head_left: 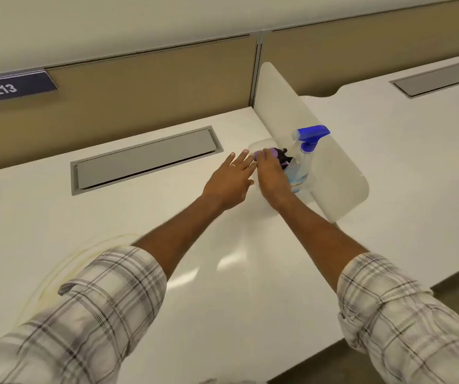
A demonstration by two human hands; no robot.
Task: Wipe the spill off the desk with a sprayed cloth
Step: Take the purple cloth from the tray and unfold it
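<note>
A yellowish spill (53, 275) streaks the white desk (195, 273) at the lower left, partly hidden by my left sleeve. A clear spray bottle (304, 159) with a blue trigger stands against the white side divider (333, 167). Just left of the bottle lies a purple cloth (265, 153), with something black (285, 158) beside it. My right hand (271, 176) reaches over the purple cloth with its fingers curled on it. My left hand (229, 180) hovers right beside it, fingers spread, holding nothing.
A grey cable hatch (145, 159) is set into the desk behind the hands. A tan partition (139, 87) with a "213" sign (9, 88) closes the back. A neighbouring desk (417, 162) with its own hatch lies to the right, past the divider.
</note>
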